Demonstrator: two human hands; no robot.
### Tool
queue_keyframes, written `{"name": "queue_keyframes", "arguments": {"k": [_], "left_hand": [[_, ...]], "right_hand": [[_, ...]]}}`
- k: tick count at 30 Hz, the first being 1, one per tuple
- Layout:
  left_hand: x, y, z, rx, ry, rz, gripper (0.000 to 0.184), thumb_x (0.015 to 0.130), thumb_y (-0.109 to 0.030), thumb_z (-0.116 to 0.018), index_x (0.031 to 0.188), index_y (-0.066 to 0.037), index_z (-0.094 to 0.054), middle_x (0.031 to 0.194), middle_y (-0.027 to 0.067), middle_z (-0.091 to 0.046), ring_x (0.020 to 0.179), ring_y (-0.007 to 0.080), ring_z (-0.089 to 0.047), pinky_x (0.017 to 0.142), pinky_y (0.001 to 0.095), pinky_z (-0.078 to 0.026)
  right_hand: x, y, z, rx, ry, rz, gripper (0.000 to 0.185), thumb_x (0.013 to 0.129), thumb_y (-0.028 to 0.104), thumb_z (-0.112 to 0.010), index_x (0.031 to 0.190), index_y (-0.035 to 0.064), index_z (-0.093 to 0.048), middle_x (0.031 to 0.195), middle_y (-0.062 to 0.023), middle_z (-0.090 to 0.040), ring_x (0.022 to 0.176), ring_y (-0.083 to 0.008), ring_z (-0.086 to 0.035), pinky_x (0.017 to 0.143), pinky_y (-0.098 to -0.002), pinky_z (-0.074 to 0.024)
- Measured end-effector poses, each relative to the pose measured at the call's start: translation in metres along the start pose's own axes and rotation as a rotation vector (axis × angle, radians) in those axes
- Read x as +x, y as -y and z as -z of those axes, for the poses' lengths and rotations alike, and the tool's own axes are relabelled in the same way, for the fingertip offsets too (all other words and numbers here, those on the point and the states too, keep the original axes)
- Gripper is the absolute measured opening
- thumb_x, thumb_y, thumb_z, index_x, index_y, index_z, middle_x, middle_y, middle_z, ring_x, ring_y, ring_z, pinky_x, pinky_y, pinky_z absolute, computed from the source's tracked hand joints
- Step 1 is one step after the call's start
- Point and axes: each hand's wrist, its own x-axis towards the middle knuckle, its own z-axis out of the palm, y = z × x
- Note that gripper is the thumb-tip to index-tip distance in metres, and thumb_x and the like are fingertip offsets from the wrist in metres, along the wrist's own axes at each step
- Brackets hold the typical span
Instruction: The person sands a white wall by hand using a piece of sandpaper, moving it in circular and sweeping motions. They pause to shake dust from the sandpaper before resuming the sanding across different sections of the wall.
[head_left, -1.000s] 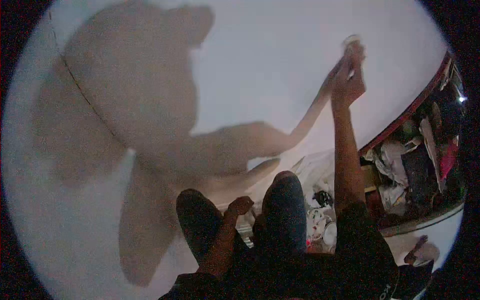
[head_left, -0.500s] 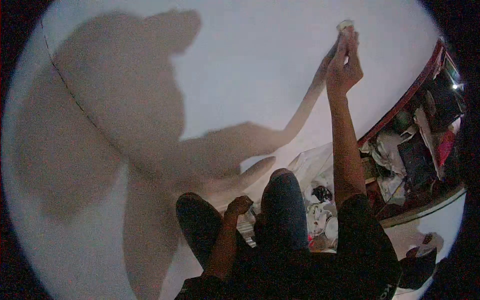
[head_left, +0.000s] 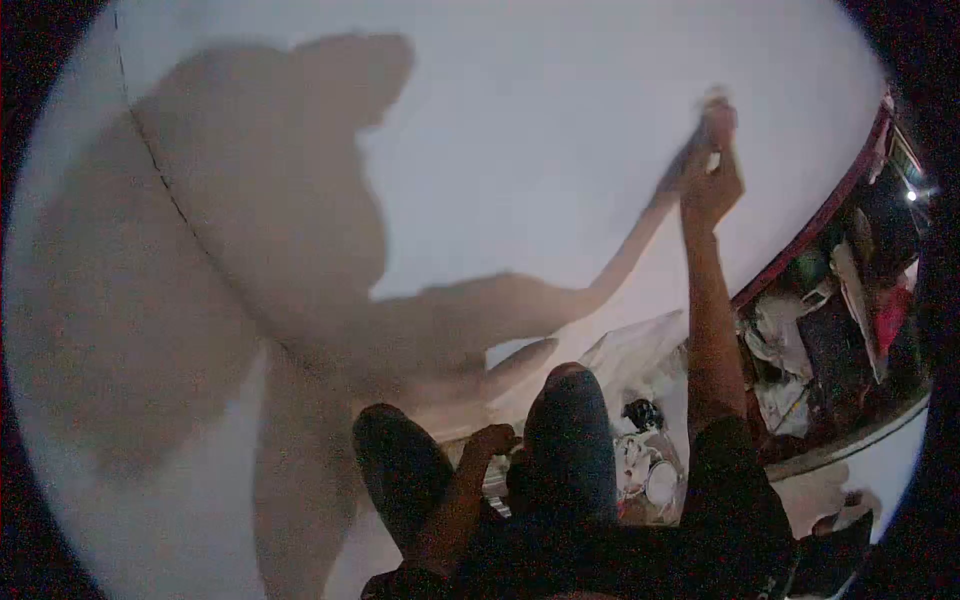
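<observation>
My right hand (head_left: 712, 180) is raised at the upper right against a pale wall (head_left: 540, 170). Its fingers are pinched round a small whitish thing (head_left: 717, 94), blurred and too small to name, whose far end meets the wall. Low in the middle, between my dark-trousered knees, my left hand (head_left: 490, 441) is closed. What it grips, if anything, is hidden from view. My left knee (head_left: 395, 435) and right knee (head_left: 570, 420) are bent up on either side of it.
A large shadow of my body and arm covers the left of the wall. A thin dark crack (head_left: 178, 210) runs down it. Below right lie a white round container (head_left: 661, 482), a black object (head_left: 643, 414) and pale sheeting (head_left: 640, 340). Cluttered goods (head_left: 830, 320) fill the right side beyond a red edge.
My right hand has slid a little down the wall with the whitish thing. The whole view has shifted slightly. My left hand stays closed between the knees.
</observation>
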Motion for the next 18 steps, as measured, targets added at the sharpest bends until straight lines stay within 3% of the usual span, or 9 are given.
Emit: {"name": "queue_keyframes", "arguments": {"k": [2,4,5,8,11,14,15,16,18], "left_hand": [[0.010,0.011,-0.014,-0.118,-0.002,0.028,0.049,0.095,-0.051,-0.052,0.110,-0.006,-0.064,0.089,0.0156,-0.069,0.085,0.0338,-0.066,0.077,0.0466,-0.050],[0.052,0.043,-0.047,0.054,-0.050,-0.132,0.048,0.095,-0.050,-0.052,0.109,-0.006,-0.065,0.093,0.0173,-0.069,0.089,0.0341,-0.066,0.079,0.0463,-0.051],[0.071,0.061,-0.062,0.049,-0.049,-0.127,0.048,0.095,-0.050,-0.052,0.109,-0.006,-0.065,0.093,0.0173,-0.069,0.089,0.0341,-0.066,0.079,0.0463,-0.051],[0.086,0.067,-0.064,0.107,-0.107,-0.359,0.048,0.094,-0.050,-0.053,0.109,-0.006,-0.064,0.095,0.0187,-0.069,0.090,0.0344,-0.067,0.080,0.0455,-0.052],[0.040,0.033,-0.024,-0.025,-0.308,-0.015,0.049,0.092,-0.051,-0.055,0.110,-0.005,-0.064,0.100,0.0198,-0.069,0.093,0.0341,-0.067,0.083,0.0458,-0.052],[0.020,0.030,-0.003,-0.011,-0.372,-0.034,0.052,0.093,-0.051,-0.055,0.111,-0.003,-0.063,0.104,0.0204,-0.068,0.097,0.0352,-0.066,0.085,0.0474,-0.052],[0.011,0.029,0.004,-0.126,-0.191,0.001,0.053,0.093,-0.051,-0.054,0.112,-0.002,-0.063,0.105,0.0206,-0.068,0.099,0.0356,-0.066,0.086,0.0485,-0.051],[0.006,0.030,0.005,-0.237,-0.003,0.034,0.053,0.094,-0.050,-0.054,0.113,-0.001,-0.062,0.107,0.0207,-0.067,0.101,0.0361,-0.065,0.087,0.0495,-0.051],[0.010,0.026,0.001,-0.068,-0.046,0.040,0.053,0.094,-0.050,-0.054,0.111,-0.001,-0.063,0.105,0.0203,-0.068,0.100,0.0359,-0.065,0.087,0.0483,-0.051]], "right_hand": [[0.029,0.021,0.001,0.020,-0.144,0.052,0.033,0.096,0.020,-0.058,0.127,0.0072,-0.063,0.121,-0.0157,-0.066,0.108,-0.0255,-0.067,0.092,-0.0339,-0.0520],[0.032,0.054,-0.014,-0.228,-0.046,0.216,0.036,0.094,0.026,-0.062,0.125,0.0089,-0.065,0.120,-0.0148,-0.067,0.105,-0.0230,-0.068,0.088,-0.0345,-0.0536],[0.011,0.056,-0.023,-0.068,0.037,0.150,0.039,0.094,0.031,-0.061,0.129,0.0140,-0.062,0.123,-0.0129,-0.066,0.103,-0.0217,-0.069,0.086,-0.0355,-0.0540],[-0.039,0.096,-0.020,-0.206,0.480,0.565,0.057,0.086,0.021,-0.061,0.141,0.0265,-0.049,0.151,-0.0153,-0.039,0.135,-0.0383,-0.042,0.102,-0.0414,-0.0445],[-0.044,0.072,-0.001,-0.355,0.823,0.424,0.054,0.094,0.014,-0.053,0.146,0.0219,-0.040,0.151,-0.0173,-0.037,0.138,-0.0377,-0.038,0.102,-0.0464,-0.0464],[-0.023,0.028,-0.015,-0.062,0.086,0.163,0.036,0.098,0.018,-0.054,0.133,0.0113,-0.059,0.133,-0.0133,-0.059,0.122,-0.0243,-0.058,0.098,-0.0359,-0.0490],[-0.010,0.033,-0.018,-0.061,-0.096,0.005,0.033,0.099,0.020,-0.053,0.129,0.0085,-0.062,0.128,-0.0125,-0.063,0.119,-0.0227,-0.060,0.097,-0.0347,-0.0498],[0.003,0.042,-0.019,-0.062,-0.094,0.002,0.033,0.099,0.020,-0.053,0.129,0.0085,-0.062,0.128,-0.0125,-0.063,0.119,-0.0227,-0.060,0.097,-0.0347,-0.0498],[0.018,0.062,-0.027,0.034,-0.133,0.163,0.032,0.099,0.021,-0.054,0.126,0.0094,-0.064,0.126,-0.0107,-0.065,0.117,-0.0237,-0.061,0.096,-0.0341,-0.0499]]}}
